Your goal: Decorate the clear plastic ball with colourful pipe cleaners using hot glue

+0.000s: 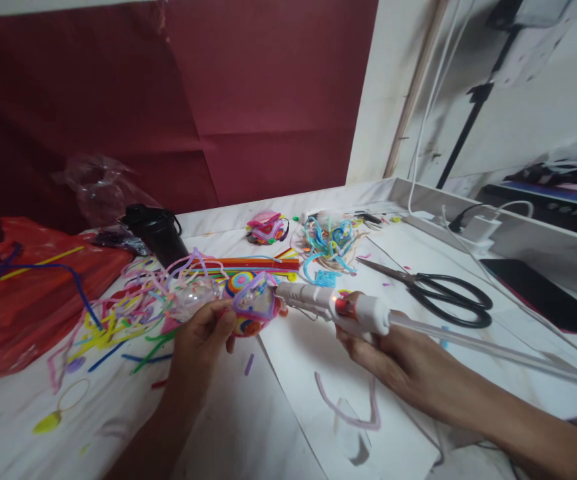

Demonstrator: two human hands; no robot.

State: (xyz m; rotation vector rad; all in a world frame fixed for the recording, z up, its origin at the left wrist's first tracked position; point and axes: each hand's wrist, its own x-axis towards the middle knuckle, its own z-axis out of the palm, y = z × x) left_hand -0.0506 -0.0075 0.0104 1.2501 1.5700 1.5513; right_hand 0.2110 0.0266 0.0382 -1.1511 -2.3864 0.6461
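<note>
My left hand (202, 343) pinches a small colourful pipe-cleaner craft piece (257, 297), which has a purple fuzzy edge and round coiled spots in several colours. In my right hand (373, 347) is a white hot glue gun (328, 303) with a small red light glowing on its body. Its nozzle points left and is at the craft piece's right edge; whether it touches cannot be made out. A long translucent glue stick (468, 340) trails out of the gun's back. Just left of the craft piece is a clear plastic ball (193, 297).
Pipe cleaners (253, 265) lie in loose heaps behind and left. Black-handled scissors (448, 293) rest at right, near a charger cable and a black phone-like slab (543, 293). A black bottle (156, 230) leans by a red plastic bag (33, 300). White paper (313, 373) lies in front.
</note>
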